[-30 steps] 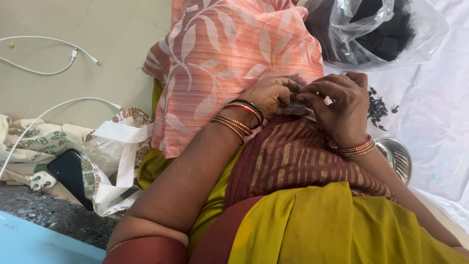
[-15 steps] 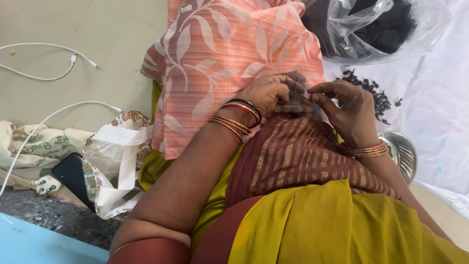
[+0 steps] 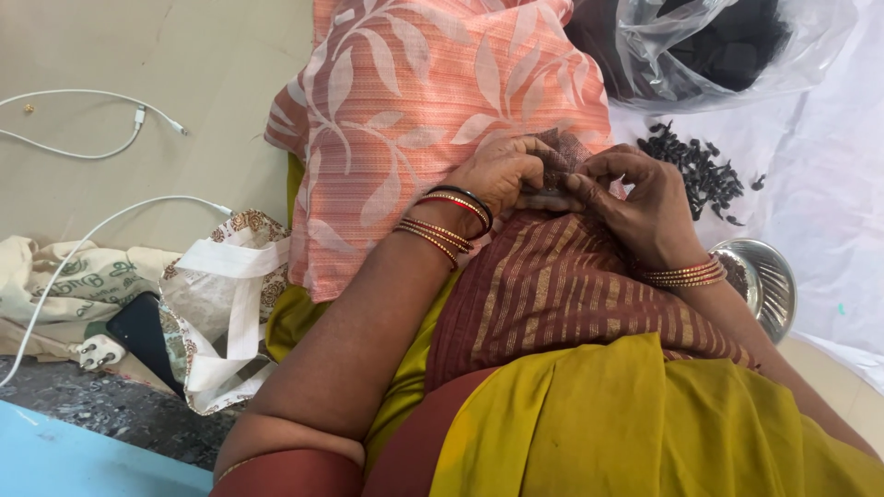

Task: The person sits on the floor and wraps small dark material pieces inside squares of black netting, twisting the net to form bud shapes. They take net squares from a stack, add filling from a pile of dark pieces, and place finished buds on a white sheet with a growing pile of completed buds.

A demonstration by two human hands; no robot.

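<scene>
I see my right hand [image 3: 645, 216] has slid down from where it sat a second ago, its fingers now lower against the maroon striped cloth [image 3: 552, 294] and meeting the left hand [image 3: 502, 175] over a small dark piece I cannot make out. My view has tipped a little too, so the steel bowl [image 3: 764, 281] shows more of its rim by the right wrist, and the scattered black bits [image 3: 700, 170] on the white sheet [image 3: 810, 184] are clearer.
</scene>
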